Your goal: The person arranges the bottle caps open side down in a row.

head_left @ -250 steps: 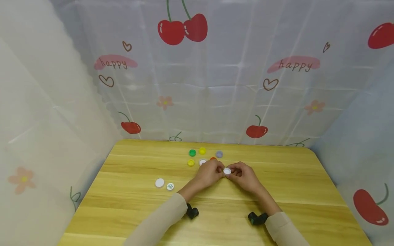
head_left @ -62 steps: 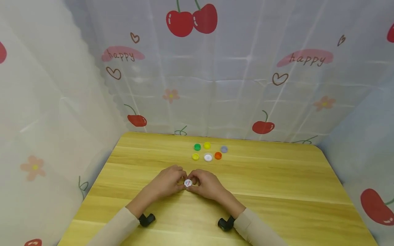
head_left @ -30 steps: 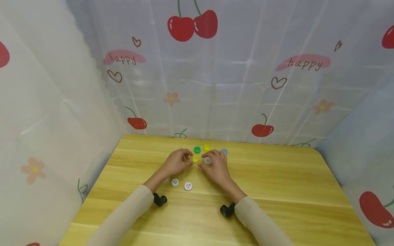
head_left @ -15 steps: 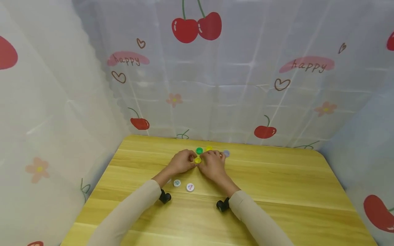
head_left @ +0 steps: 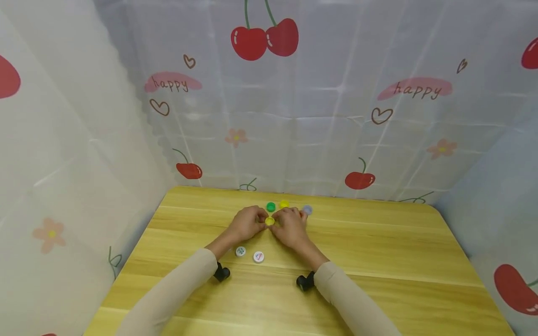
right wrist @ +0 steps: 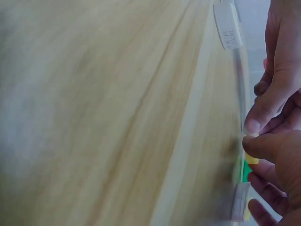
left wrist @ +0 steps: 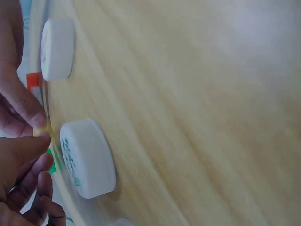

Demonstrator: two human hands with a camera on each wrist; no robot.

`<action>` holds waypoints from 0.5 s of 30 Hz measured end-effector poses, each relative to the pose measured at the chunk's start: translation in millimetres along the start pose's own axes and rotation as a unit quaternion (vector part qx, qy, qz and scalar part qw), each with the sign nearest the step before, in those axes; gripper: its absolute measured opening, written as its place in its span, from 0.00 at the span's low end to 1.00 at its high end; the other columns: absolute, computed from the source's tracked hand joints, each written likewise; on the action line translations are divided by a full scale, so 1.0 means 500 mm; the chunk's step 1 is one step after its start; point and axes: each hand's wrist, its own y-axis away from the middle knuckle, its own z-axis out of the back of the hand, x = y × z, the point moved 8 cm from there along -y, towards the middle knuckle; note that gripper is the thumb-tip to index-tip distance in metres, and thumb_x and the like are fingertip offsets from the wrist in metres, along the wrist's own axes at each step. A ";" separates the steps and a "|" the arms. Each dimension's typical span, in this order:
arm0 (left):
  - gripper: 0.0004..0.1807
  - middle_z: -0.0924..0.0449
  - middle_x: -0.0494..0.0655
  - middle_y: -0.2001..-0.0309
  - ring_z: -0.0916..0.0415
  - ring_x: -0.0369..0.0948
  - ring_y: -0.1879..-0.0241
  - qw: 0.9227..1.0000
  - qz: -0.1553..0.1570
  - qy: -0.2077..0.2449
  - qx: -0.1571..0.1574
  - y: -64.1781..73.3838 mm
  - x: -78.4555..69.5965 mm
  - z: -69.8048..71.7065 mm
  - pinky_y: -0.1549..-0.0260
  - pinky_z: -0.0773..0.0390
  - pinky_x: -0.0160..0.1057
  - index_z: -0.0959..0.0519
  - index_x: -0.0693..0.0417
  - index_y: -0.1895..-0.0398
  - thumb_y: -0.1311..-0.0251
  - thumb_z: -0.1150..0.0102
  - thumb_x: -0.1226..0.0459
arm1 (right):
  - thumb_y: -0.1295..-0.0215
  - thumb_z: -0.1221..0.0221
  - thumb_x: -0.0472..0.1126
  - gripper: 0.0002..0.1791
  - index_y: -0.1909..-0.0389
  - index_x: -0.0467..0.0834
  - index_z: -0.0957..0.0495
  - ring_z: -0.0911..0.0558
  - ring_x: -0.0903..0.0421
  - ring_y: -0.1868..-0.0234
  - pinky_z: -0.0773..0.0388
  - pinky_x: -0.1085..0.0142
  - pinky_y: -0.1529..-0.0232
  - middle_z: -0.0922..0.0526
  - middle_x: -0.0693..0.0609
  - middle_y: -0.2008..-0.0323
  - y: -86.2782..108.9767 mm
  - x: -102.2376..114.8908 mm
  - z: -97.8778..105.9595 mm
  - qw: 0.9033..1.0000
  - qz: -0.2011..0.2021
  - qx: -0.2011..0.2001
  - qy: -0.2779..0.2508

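A yellow bottle cap (head_left: 270, 221), hollow side up in the head view, is between my two hands near the back of the table. My left hand (head_left: 248, 222) pinches its left side with thumb and fingers. The fingertips of my right hand (head_left: 292, 227) pinch the opposite side. In the left wrist view, the thumbs nearly meet at the yellow cap (left wrist: 42, 129) and cover much of it. Closer to me lie a white cap with green print (head_left: 240, 251) and a white cap with pink and blue print (head_left: 258, 257).
Behind the hands sit a green cap (head_left: 271, 206), another yellow cap (head_left: 284, 204) and a lavender cap (head_left: 307, 209). An orange cap (left wrist: 33, 80) shows in the left wrist view. Beyond the wooden table's (head_left: 378, 242) back edge hangs a cherry-print curtain (head_left: 319, 116).
The hands have put down the white cap with pink and blue print and moved back to the yellow cap, where both now pinch it. Over the last half second they barely move.
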 end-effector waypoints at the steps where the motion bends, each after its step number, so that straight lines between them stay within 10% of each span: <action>1: 0.13 0.14 0.41 0.59 0.22 0.37 0.65 1.000 -0.001 0.003 -0.001 0.003 -0.004 0.002 0.60 0.19 0.40 0.11 0.50 0.47 0.32 0.26 0.61 | 0.34 0.25 0.52 0.19 0.47 0.48 0.10 0.23 0.44 0.37 0.45 0.38 0.31 0.11 0.50 0.43 0.001 -0.001 0.004 1.000 0.003 -0.006 -0.004; 15: 0.13 0.13 0.35 0.57 0.22 0.33 0.65 0.995 -0.064 0.069 -0.018 0.038 -0.047 0.015 0.67 0.22 0.33 0.11 0.44 0.45 0.30 0.28 0.58 | 0.36 0.23 0.49 0.15 0.51 0.52 0.10 0.24 0.50 0.43 0.46 0.48 0.40 0.10 0.54 0.48 0.051 -0.023 0.069 0.988 0.064 -0.040 -0.133</action>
